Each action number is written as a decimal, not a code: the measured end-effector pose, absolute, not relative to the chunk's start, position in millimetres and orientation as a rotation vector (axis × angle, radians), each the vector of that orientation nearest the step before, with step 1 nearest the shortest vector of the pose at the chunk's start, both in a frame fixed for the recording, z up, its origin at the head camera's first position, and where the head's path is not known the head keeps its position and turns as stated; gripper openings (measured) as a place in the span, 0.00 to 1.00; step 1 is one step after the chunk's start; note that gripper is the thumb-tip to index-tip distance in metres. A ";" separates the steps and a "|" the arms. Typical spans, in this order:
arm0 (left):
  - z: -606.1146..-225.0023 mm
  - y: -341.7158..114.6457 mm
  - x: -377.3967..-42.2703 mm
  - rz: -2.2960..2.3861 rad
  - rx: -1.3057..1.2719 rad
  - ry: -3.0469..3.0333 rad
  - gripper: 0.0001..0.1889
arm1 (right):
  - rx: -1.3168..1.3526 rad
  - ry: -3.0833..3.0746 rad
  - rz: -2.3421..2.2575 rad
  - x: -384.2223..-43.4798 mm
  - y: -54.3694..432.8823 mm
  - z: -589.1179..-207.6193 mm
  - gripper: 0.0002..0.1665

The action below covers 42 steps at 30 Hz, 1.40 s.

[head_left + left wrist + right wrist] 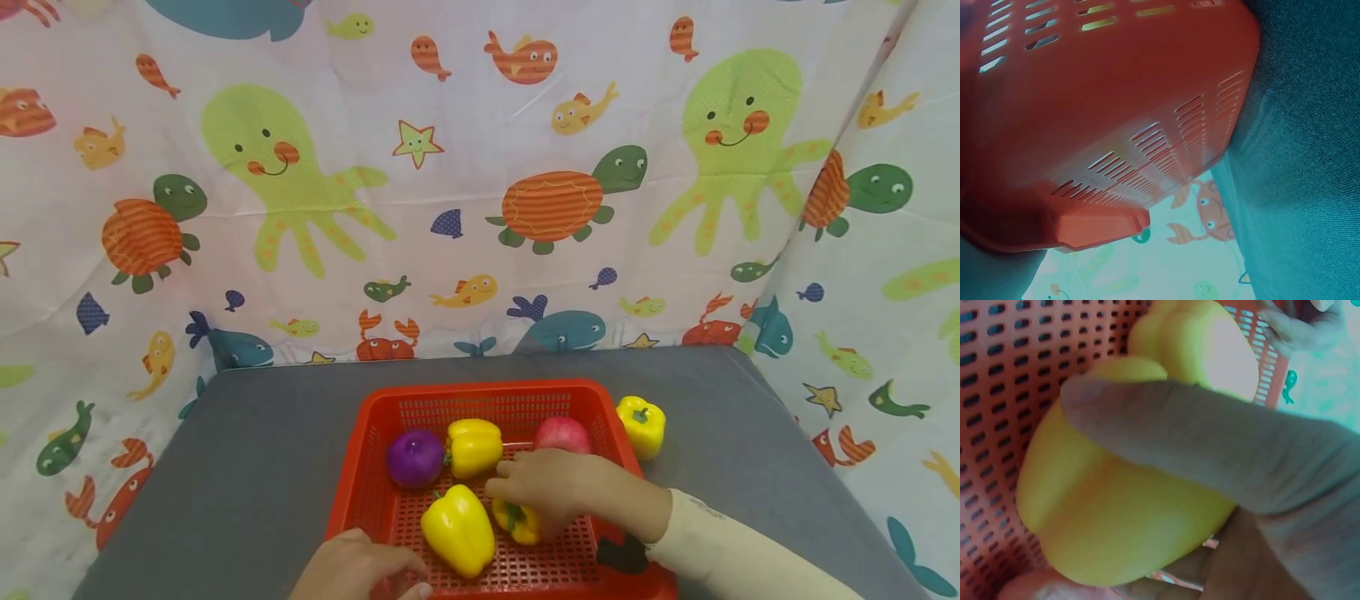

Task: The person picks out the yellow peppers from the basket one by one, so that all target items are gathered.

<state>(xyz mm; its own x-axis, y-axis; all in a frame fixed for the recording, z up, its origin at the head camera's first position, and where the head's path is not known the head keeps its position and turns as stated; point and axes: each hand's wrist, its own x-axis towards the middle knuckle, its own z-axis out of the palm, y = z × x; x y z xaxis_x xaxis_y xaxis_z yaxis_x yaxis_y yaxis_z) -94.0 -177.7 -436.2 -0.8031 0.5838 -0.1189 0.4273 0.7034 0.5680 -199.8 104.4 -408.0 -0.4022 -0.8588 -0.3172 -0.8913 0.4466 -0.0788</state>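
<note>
My right hand [543, 483] reaches into the red plastic basket [347, 483] and grips a yellow bell pepper [1116, 512], thumb across its top and fingers beneath it. Just left of it, another yellow bell pepper [459, 532] lies on the basket's slotted floor. A third yellow bell pepper [475, 447] sits farther back, beside a glossy purple round item [416, 458]. Behind my right hand a pinkish-red round fruit [562, 435] is partly hidden. My left hand [360, 568] rests at the basket's front left corner, fingers loosely extended over the rim.
One more yellow bell pepper [642, 427] stands on the grey table [247, 467], just outside the basket's right side. A white curtain [465, 167] printed with sea animals hangs behind the table and along both sides. A black device [622, 554] is at my right wrist.
</note>
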 end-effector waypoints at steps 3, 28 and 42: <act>-435.7 -177.9 -93.9 0.767 0.807 2.631 0.15 | -1.496 2.377 0.093 -199.2 105.8 -402.4 0.37; -435.6 -177.3 -94.4 0.768 0.819 2.624 0.15 | -1.250 2.322 -0.446 -203.4 141.6 -373.8 0.44; -436.2 -176.7 -94.0 0.755 0.797 2.629 0.15 | -1.216 2.407 -0.681 -203.5 174.1 -364.5 0.41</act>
<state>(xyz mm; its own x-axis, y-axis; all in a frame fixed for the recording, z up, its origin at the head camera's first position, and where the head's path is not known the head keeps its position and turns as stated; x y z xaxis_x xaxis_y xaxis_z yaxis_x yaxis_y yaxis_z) -94.0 -176.7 -436.2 -0.8044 0.5816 -0.1209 0.4288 0.7093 0.5595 -203.5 174.1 -364.5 -0.5659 -0.8186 -0.0983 -0.6459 0.5142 -0.5643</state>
